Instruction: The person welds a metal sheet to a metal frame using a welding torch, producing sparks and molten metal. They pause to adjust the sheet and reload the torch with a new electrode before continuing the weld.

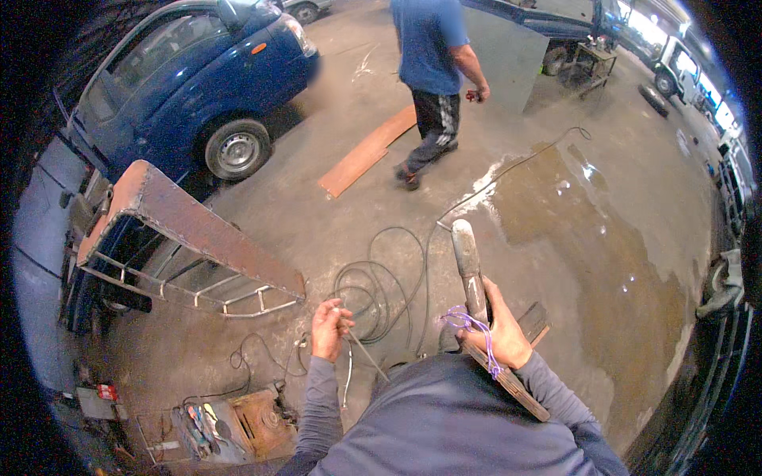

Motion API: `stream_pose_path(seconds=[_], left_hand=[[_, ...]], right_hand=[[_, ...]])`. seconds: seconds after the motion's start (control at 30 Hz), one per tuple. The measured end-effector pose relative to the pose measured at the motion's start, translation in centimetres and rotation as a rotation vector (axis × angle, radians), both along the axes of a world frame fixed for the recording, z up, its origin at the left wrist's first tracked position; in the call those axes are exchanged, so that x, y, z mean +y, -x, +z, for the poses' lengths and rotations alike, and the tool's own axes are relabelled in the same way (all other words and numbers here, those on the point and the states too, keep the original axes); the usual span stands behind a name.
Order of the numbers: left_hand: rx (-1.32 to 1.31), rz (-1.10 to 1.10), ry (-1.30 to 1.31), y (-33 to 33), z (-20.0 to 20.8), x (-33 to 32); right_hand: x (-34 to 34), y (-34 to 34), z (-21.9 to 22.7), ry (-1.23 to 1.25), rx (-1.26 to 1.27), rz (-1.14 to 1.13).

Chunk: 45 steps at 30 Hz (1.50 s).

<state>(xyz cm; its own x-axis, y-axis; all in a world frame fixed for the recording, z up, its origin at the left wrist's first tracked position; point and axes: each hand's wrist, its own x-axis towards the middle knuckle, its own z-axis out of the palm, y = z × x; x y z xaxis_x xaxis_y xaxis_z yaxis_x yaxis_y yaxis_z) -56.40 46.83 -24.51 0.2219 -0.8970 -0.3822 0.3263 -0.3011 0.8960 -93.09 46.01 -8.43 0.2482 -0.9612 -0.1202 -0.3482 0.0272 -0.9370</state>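
In the head view, the left hand [329,327] has its fingers curled in, with a thin rod [367,355] slanting from them down toward the person's dark shirt [452,420]. The right hand [508,333] is closed on the lower end of a worn, pale cylinder [467,258], which rises beyond its fingers. A wooden strip [520,387] runs under that palm toward the wrist, and a purple cord [489,343] loops just left of the fingers (whether cylinder and strip are joined is hidden by the grip). Just to the right of those fingers shows a short dark wooden piece [533,321].

Between the two sets of fingers, and a little beyond them, a dark cable [369,266] lies coiled on the concrete floor [313,238]. Beyond the left fingers and to their left stands a rusty panel with a barred frame [214,238], and past it a dark blue vehicle [186,83]. Nearer the body, left of the left fingers, hand tools [208,424] lie beside a rusty plate [262,424]. Well beyond both hands, a person in a blue shirt [429,47] walks past a reddish-brown board [367,155]. A wet patch [611,262] spreads right of the right fingers.
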Motion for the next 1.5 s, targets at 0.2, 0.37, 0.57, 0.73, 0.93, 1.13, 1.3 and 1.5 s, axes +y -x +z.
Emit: stream_pose_path(seconds=[0.2, 0.37, 0.57, 0.73, 0.93, 1.13, 1.3, 1.5], left_hand=[[0.042, -0.207, -0.062, 8.5, -0.3, -4.2], [-0.018, -0.228, -0.089, 11.6, 1.1, -8.3], [-0.068, -0.196, -0.036, 12.4, -0.7, -17.3], [-0.168, -0.363, -0.073, 13.2, -0.2, -26.4], [-0.102, -0.088, 0.092, 11.5, -1.0, -36.1], [-0.007, -0.176, 0.418, 8.0, 12.8, -43.9], [0.038, -0.731, 0.636, 13.4, 20.8, -49.7], [0.144, -0.630, 0.564, 15.9, 21.3, -56.7]], right_hand=[[-6.0, 4.1, -0.6, 0.005, -0.016, 0.042], [-12.4, 5.0, -0.5, 0.120, -0.057, 0.068], [-20.2, 5.5, -1.1, 0.160, 0.036, 0.138], [-28.2, 4.7, -2.0, 0.165, 0.053, 0.194], [-38.0, 3.7, -2.2, 0.070, 0.101, 0.125], [-45.7, 2.2, 0.0, 0.024, 0.047, -0.046], [-50.9, 0.3, -1.6, 0.047, 0.095, 0.034], [-59.1, -1.1, -1.9, 0.007, 0.020, 0.171]])
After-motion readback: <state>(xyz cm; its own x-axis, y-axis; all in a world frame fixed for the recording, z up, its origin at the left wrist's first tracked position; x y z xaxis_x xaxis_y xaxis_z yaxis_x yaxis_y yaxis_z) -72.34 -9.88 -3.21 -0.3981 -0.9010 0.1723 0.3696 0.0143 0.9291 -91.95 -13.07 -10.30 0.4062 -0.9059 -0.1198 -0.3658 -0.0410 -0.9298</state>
